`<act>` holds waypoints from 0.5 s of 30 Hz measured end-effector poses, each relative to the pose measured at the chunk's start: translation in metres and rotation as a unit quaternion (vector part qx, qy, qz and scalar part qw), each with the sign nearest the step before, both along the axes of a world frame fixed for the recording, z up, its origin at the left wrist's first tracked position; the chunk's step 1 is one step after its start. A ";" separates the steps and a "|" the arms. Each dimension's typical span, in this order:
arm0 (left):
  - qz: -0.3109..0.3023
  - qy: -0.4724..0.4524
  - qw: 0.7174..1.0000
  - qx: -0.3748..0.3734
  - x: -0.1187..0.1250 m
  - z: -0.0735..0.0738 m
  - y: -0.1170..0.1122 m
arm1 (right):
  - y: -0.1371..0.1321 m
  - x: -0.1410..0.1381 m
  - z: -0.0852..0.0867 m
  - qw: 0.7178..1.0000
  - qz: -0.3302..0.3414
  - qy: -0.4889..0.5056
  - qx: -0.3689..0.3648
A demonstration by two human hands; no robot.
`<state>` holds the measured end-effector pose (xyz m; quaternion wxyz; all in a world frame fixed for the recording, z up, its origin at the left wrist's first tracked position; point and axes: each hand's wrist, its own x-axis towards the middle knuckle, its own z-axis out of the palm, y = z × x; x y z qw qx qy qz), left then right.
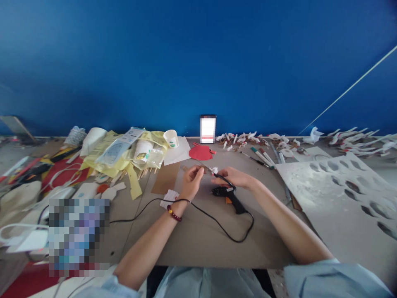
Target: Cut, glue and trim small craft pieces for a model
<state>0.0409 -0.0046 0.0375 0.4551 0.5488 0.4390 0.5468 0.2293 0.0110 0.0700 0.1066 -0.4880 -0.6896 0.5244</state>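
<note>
My left hand is closed in a pinch on a thin wooden stick that slants up to the right. My right hand is closed on a small white piece at the stick's end and on a thin dark stick-like thing. Just below the right hand a black hot glue gun with an orange trigger lies on the brown cardboard sheet. Its black cord loops across the cardboard and under my left wrist, which wears a red bead bracelet.
A red paper shape and a phone sit behind the hands. Yellow papers and a paper cup pile at the left. Markers and white cut-outs lie at the back right. A white sheet with oval holes covers the right side.
</note>
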 end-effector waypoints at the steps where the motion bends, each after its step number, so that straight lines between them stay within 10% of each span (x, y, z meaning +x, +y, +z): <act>1: 0.000 -0.002 1.000 0.003 0.000 -0.001 0.000 | 0.000 0.000 0.000 1.000 -0.001 -0.001 0.001; 15: 0.006 -0.005 1.000 -0.001 -0.001 -0.008 0.004 | -0.002 -0.003 0.002 1.000 -0.003 0.002 0.001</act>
